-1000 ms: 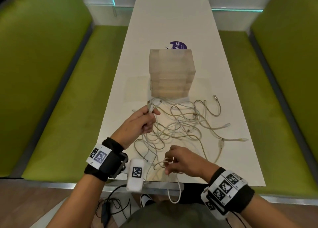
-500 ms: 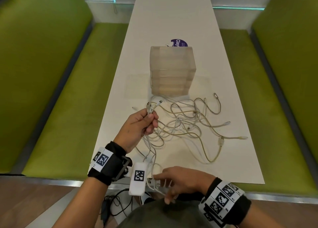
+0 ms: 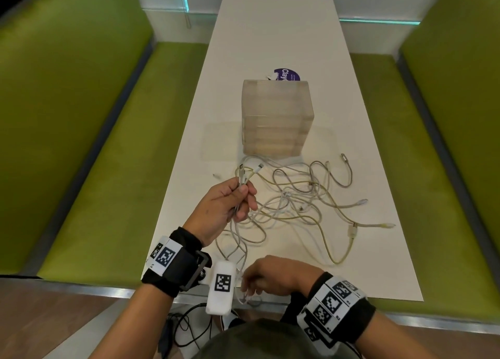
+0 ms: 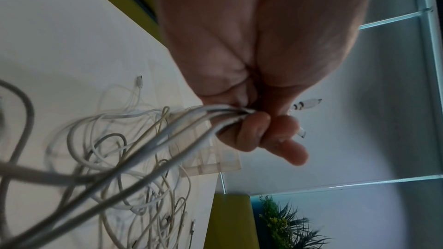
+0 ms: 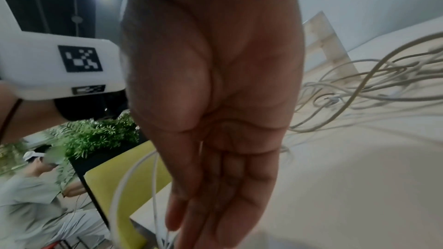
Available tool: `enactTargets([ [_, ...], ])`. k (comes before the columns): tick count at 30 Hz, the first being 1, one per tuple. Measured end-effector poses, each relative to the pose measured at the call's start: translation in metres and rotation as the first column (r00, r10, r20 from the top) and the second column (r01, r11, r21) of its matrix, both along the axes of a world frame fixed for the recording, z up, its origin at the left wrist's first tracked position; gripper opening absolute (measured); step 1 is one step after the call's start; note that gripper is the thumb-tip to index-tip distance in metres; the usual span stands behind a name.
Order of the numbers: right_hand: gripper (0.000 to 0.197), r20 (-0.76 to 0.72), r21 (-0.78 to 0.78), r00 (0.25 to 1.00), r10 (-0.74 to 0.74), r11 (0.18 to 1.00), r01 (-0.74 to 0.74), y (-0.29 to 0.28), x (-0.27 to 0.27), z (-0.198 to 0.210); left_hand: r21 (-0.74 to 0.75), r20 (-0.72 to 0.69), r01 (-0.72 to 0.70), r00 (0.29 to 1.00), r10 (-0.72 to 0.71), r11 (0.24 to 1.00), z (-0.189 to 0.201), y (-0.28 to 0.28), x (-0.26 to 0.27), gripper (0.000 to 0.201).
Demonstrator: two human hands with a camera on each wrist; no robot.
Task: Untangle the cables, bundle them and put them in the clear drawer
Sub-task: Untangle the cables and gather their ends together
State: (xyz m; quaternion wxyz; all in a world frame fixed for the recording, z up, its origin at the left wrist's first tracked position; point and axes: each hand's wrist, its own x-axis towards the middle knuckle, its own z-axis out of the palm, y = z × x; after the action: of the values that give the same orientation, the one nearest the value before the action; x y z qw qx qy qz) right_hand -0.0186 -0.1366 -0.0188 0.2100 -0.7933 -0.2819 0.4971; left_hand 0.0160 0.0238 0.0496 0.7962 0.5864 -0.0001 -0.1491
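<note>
Left hand (image 3: pixel 226 205) pinched several cable ends | right hand (image 3: pixel 273 273) straight-fingered among strands at the table (image 3: pixel 378 250) edge | cables (image 3: pixel 300 199) still knotted before the clear drawer (image 3: pixel 276 117) | risk, I judged: pulling could tighten knots.

One clear drawer unit (image 3: pixel 276 117), two hands, one cable tangle (image 3: pixel 303 199).

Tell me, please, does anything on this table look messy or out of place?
Yes. The cables lie knotted in a loose heap in front of the clear drawer unit, and some strands hang over the near table edge by the right hand.
</note>
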Motion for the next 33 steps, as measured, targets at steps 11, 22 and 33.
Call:
enactTargets([
  [11, 0.031, 0.413, 0.040, 0.910, 0.033, 0.998, -0.054, 0.040, 0.031, -0.041, -0.076, -0.060, -0.030, 0.998, 0.025, 0.997, -0.005, 0.011, -0.012, 0.017],
  [22, 0.010, 0.659, 0.303, 0.722, -0.210, 0.953, 0.000, -0.001, 0.054, -0.021, 0.051, -0.109, -0.099, 0.989, 0.104, 0.994, -0.003, 0.013, -0.015, 0.023],
  [33, 0.006, -0.020, 0.665, 0.627, -0.779, 0.458, 0.590, -0.023, 0.063, 0.036, 0.207, -0.014, -0.327, 0.941, 0.337, 0.922, -0.030, -0.016, -0.007, 0.032],
])
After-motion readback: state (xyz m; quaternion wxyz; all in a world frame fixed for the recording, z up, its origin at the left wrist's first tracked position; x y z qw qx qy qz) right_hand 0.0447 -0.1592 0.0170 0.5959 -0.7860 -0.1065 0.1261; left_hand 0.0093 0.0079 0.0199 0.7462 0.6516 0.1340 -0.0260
